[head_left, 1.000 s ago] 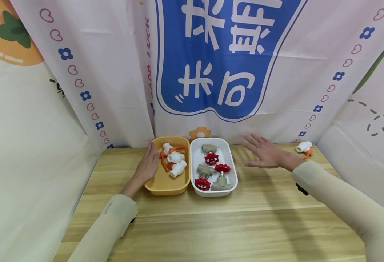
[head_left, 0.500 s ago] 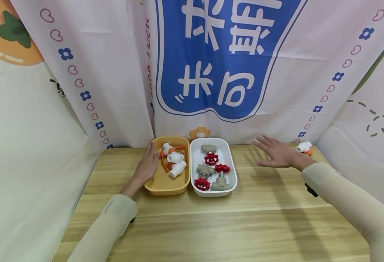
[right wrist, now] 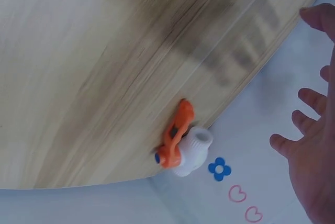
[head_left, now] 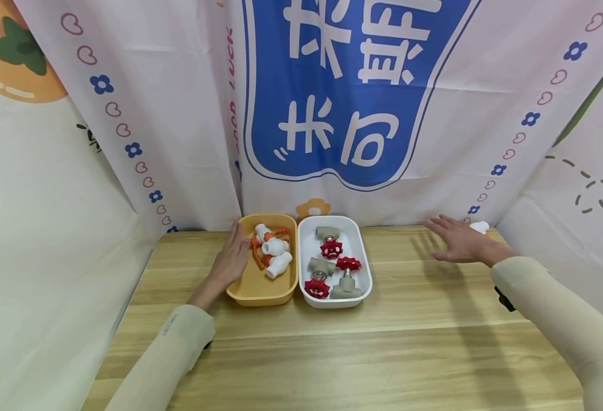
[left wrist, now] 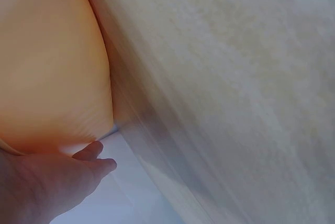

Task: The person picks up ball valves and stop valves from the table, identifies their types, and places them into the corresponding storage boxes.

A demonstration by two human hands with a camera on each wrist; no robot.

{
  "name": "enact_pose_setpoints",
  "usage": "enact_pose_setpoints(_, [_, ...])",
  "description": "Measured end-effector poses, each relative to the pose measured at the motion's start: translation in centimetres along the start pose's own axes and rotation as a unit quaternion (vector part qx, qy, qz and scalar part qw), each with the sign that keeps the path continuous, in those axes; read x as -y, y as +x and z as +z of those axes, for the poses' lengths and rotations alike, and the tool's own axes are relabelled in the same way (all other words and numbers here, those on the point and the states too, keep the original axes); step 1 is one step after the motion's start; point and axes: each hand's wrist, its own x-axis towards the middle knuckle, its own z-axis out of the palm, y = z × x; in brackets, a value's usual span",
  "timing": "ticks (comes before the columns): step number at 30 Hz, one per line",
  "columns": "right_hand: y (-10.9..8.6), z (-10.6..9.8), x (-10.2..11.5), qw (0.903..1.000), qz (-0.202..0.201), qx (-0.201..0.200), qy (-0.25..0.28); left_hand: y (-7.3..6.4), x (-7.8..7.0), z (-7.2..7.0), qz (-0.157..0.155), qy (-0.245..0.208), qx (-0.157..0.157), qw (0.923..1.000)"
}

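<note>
My left hand rests with straight fingers against the left wall of the yellow tray. Inside that tray lie several white ball valves with orange lever handles. My right hand, fingers spread and holding nothing, hovers above the back right of the table. Another white ball valve with an orange handle lies on the table by its back right corner; in the head view my right hand covers most of it. In the left wrist view, the left fingers are at the yellow tray's wall.
Beside the yellow tray stands a white tray with three grey pipe valves that have red handwheels. Both trays sit at the back of the wooden table. A printed curtain hangs right behind the table's back edge.
My right hand has moved right, away from the white tray and toward the ball valve in the corner, which it now partly hides. The left hand stays at the yellow tray.
</note>
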Motion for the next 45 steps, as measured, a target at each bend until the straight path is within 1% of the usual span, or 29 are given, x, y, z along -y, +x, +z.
enact_pose_setpoints(10, [-1.8, 0.2, -2.8, 0.9998, 0.003, -0.012, -0.012, -0.1, 0.0, 0.0, -0.005, -0.004, 0.003, 1.0000])
enact_pose_setpoints(15, [-2.4, 0.5, -4.0, 0.9996, 0.021, -0.016, -0.014, -0.1, 0.0, -0.1, -0.001, -0.004, 0.000, 1.0000])
enact_pose_setpoints(19, [-2.5, 0.7, -4.8, 0.9994, 0.029, -0.014, -0.007, -0.2, 0.0, -0.2, -0.002, -0.003, 0.000, 1.0000])
enact_pose_setpoints(26, [-2.7, 1.3, -5.8, 0.9987, 0.049, 0.009, 0.009, -0.2, 0.1, -0.2, -0.003, -0.003, 0.001, 1.0000])
enact_pose_setpoints(32, [-2.7, 1.8, -6.9, 0.9990, 0.045, 0.000, 0.001, -0.2, -0.1, -0.2, -0.004, -0.002, 0.005, 1.0000])
enact_pose_setpoints(37, [-2.6, 2.0, -7.8, 0.9990, 0.044, -0.007, -0.002, -0.2, -0.1, -0.2, -0.004, -0.004, 0.000, 1.0000])
enact_pose_setpoints(45, [-2.9, 2.4, -8.1, 0.9932, 0.112, 0.021, 0.027, -0.2, -0.1, -0.1, -0.001, -0.004, 0.001, 1.0000])
